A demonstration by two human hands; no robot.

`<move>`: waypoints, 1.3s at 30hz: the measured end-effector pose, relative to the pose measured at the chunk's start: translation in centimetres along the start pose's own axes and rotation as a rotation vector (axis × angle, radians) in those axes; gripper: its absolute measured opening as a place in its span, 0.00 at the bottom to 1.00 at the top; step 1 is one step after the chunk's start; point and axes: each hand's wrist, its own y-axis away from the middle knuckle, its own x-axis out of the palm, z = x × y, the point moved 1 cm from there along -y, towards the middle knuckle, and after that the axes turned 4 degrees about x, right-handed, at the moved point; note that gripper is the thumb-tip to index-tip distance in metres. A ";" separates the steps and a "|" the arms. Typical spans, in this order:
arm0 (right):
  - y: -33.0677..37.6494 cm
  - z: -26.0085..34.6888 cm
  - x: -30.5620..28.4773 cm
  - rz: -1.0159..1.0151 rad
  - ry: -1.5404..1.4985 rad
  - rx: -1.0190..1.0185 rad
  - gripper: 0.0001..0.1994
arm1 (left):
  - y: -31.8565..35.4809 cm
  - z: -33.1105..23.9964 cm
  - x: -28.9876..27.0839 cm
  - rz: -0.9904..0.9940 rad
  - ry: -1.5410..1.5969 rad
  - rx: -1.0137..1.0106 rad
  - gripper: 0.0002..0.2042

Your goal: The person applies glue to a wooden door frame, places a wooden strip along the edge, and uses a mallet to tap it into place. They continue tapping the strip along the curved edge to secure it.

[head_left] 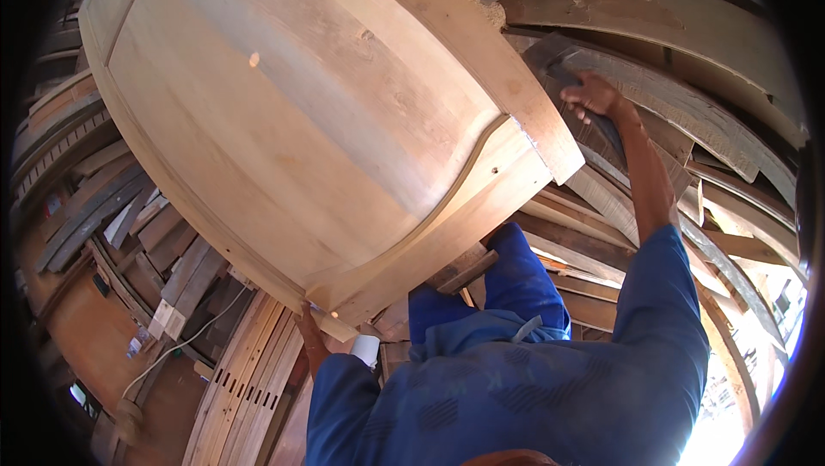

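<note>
A large pale wooden panel [284, 113] with a raised frame and a curved rail stands tilted in front of me and fills the upper left. My left hand [309, 333] grips its lower edge from underneath, near the bottom corner. My right hand [591, 92] reaches out to the upper right, past the panel's right corner. Its fingers curl over the edge of a weathered grey board [653, 92] in a stack of boards. My blue sleeves and a blue-clad knee [524, 277] show below the panel.
Stacked planks [94, 199] crowd the left side and curved weathered boards [687, 27] the upper right. Slatted wooden panels [245, 384] lean at the lower left beside a thin white cable [176, 347]. A small white cylinder [365, 348] sits under the panel's corner.
</note>
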 end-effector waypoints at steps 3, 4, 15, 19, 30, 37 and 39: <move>1.1 0.6 0.1 0.092 0.051 0.023 0.17 | -1.2 0.8 -0.6 0.015 0.003 0.018 0.36; 1.3 0.7 -0.4 0.112 0.028 0.027 0.17 | -1.1 0.9 -0.9 0.015 0.006 0.020 0.35; 0.6 1.3 0.0 0.127 0.035 -0.007 0.16 | -4.6 3.4 -1.2 0.069 0.114 0.154 0.33; 1.2 -0.3 0.4 0.100 -0.067 0.006 0.16 | -3.1 2.8 -0.9 0.146 0.123 0.206 0.32; 14.9 -11.3 11.0 -0.216 -0.574 0.113 0.11 | 6.1 2.9 7.0 -0.343 -1.005 0.789 0.37; 21.5 -17.1 22.2 -0.145 -1.301 0.470 0.14 | 20.4 -9.6 23.8 0.545 -1.042 1.666 0.32; 20.3 -18.7 24.7 -0.143 -1.393 0.466 0.14 | 21.3 -9.2 25.4 0.696 -1.022 1.763 0.32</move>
